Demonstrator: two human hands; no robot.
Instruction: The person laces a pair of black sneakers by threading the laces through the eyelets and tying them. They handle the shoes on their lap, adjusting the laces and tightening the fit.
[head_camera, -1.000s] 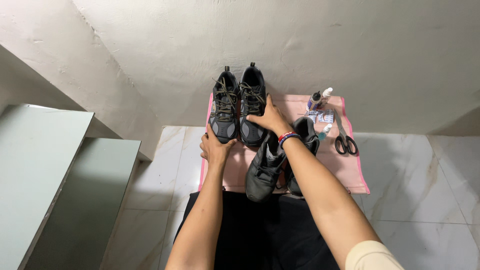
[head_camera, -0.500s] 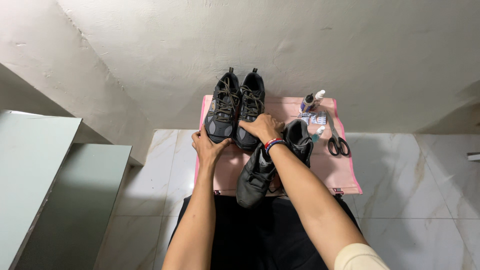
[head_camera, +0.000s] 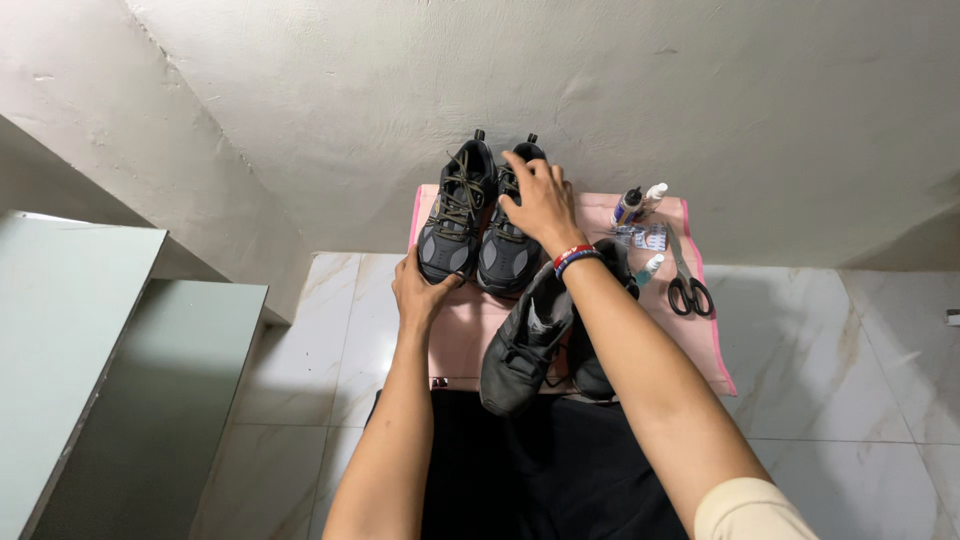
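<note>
While the left hand (head_camera: 425, 295) presses its fingers against the toe of the left sneaker (head_camera: 455, 215), its grip is bent around the front edge of that shoe, with the thumb near the sole. The right hand (head_camera: 543, 205) lies on top of the right sneaker (head_camera: 508, 245), its fingers spread over the laces and tongue, not pinching anything, only resting flat on the shoe. A coloured wristband (head_camera: 574, 259) sits on the right wrist. These two dark grey sneakers stand side by side, touching each other, with their heels toward the wall (head_camera: 600, 90) and their toes toward the person, at the far part of a pink mat (head_camera: 700, 330) that lies on the marble floor (head_camera: 860, 370). Nearer to the person, on the same mat, lies a second pair of dark shoes (head_camera: 522, 345), tilted and partly hidden under the right forearm; one leans on the other. To the right of the sneakers, on the mat, I can see two small bottles (head_camera: 637, 204) close to the wall, a small flat packet (head_camera: 648, 238) just beside them, and black scissors (head_camera: 688, 290) near the mat's right edge. A black cloth (head_camera: 540, 470) covers the person's lap below the mat. At the left side stand pale green flat panels (head_camera: 90, 340), well apart from the hands.
</note>
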